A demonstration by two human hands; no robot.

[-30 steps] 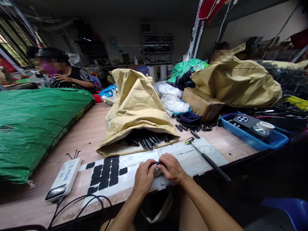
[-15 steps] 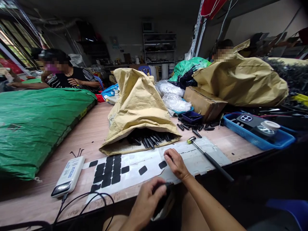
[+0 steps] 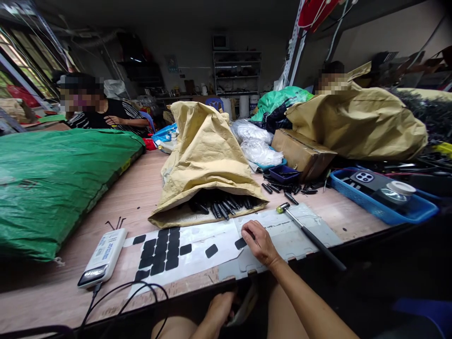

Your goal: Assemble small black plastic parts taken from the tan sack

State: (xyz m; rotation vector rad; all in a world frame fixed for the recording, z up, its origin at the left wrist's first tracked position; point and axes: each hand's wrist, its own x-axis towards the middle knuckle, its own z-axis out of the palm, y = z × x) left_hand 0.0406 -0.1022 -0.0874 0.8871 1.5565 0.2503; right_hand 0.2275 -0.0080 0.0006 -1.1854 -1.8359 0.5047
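Black pad (image 3: 240,243) touches the curled fingertips of the right hand (image 3: 260,244) — pinched or not, unclear — with the left hand (image 3: 219,310), grip hidden, below the table (image 3: 141,188).

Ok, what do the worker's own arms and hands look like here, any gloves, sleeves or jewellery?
Both hands are bare: no gloves on the right hand or the left hand. The right forearm is bare too, with no sleeve, watch or bracelet in view. No rings show.

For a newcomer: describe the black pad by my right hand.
Find the tan sack open mid-table; a white sheet lies before it. The pad is the rightmost black one, at the fingertips of the right hand, away from the packed block at left.
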